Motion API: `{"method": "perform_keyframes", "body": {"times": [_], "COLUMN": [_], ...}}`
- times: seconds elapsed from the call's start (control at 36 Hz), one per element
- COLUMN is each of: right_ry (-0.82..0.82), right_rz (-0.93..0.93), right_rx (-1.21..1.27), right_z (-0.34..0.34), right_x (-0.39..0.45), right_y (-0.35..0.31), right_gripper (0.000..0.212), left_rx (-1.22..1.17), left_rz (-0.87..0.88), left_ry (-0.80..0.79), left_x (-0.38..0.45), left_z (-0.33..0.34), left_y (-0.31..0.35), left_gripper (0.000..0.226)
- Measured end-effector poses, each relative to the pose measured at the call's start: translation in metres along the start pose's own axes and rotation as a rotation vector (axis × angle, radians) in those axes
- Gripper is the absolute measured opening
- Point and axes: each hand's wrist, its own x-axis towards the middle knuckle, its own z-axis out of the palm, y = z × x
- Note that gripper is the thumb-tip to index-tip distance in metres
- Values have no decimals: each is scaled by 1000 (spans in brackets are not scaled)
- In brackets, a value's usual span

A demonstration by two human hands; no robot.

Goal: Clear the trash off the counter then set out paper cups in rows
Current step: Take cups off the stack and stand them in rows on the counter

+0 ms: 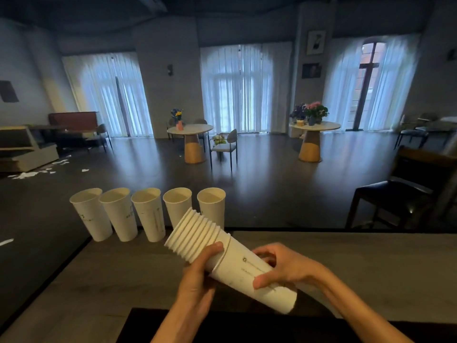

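A stack of white paper cups [237, 263] lies tilted in both my hands above the grey counter [371, 263], rims pointing up and left. My left hand [197, 276] grips the stack near the rims, thumb on top. My right hand [279, 266] wraps around the base end of the outermost cup. Along the counter's far edge stands a row of several single white paper cups [148, 214], upright and side by side, the rightmost partly hidden behind the stack's rims.
The counter runs right from the row with bare surface. A dark panel [222, 325] lies at its near edge. Beyond are a dark floor, round tables [190, 129] with flowers, chairs [395, 194], and scattered paper scraps [37, 172] at the left.
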Motion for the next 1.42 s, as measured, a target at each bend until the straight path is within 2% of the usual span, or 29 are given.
{"method": "perform_keyframes", "body": {"times": [0.14, 0.19, 0.22, 0.25, 0.28, 0.33, 0.36, 0.39, 0.44, 0.5, 0.64, 0.83, 1.0, 1.06, 1.14, 1.17, 1.19, 1.22, 1.36, 1.42], "right_ry": [248, 357, 409, 462, 520, 629, 664, 682, 685, 690, 721, 731, 610, 627, 767, 769, 716, 616, 6, -212], "right_rz": [-112, -139, -147, -152, -157, -162, -154, -133, -92, -79, -53, -66, -34, -2, 28, 38, 47, 65, 178, 144], "right_rx": [-207, -227, -220, -193, -149, -25, 47, 119, 231, 259, 235, 232, 238, 298, 288, 263, 235, 223, 397, 508], "right_z": [-8, -12, -13, -14, -14, -14, -13, -13, -12, -13, -23, -30, -26, -24, -18, -19, -20, -22, -37, -42], "right_x": [0, 8, 12, 18, 24, 40, 49, 59, 79, 102, 137, 147, 128, 113, 87, 74, 65, 53, 1, -10], "right_y": [14, 26, 31, 35, 38, 40, 40, 39, 37, 35, 27, 33, 42, 42, 45, 43, 40, 36, 22, 31], "right_gripper": [74, 74, 75, 75, 75, 78, 79, 81, 87, 89, 89, 91, 106, 92, 46, 31, 23, 28, 78, 80], "left_rx": [-178, -255, -293, -340, -379, -421, -423, -427, -452, -491, -501, -475, -422, -387, -323, -295, -266, -234, -150, -147], "left_rz": [-1, 7, 11, 8, 20, 40, 38, 33, 20, 2, -47, -53, -73, -90, -113, -122, -125, -133, -182, -195], "left_ry": [76, 58, 52, 49, 42, 49, 54, 56, 61, 61, 46, -76, -125, -156, -170, -167, -164, -166, -176, -206], "left_x": [11, 15, 18, 19, 20, 21, 24, 28, 35, 43, 58, 65, 64, 64, 62, 60, 59, 57, 42, 39], "left_z": [-11, -17, -21, -24, -27, -32, -36, -40, -49, -59, -77, -80, -58, -51, -37, -29, -23, -14, 29, 41], "left_y": [14, 28, 35, 41, 47, 57, 60, 63, 64, 64, 60, 55, 39, 31, 19, 13, 8, 2, -28, -35], "left_gripper": [63, 72, 86, 98, 100, 84, 85, 95, 124, 134, 138, 134, 133, 132, 131, 131, 131, 131, 128, 126]}}
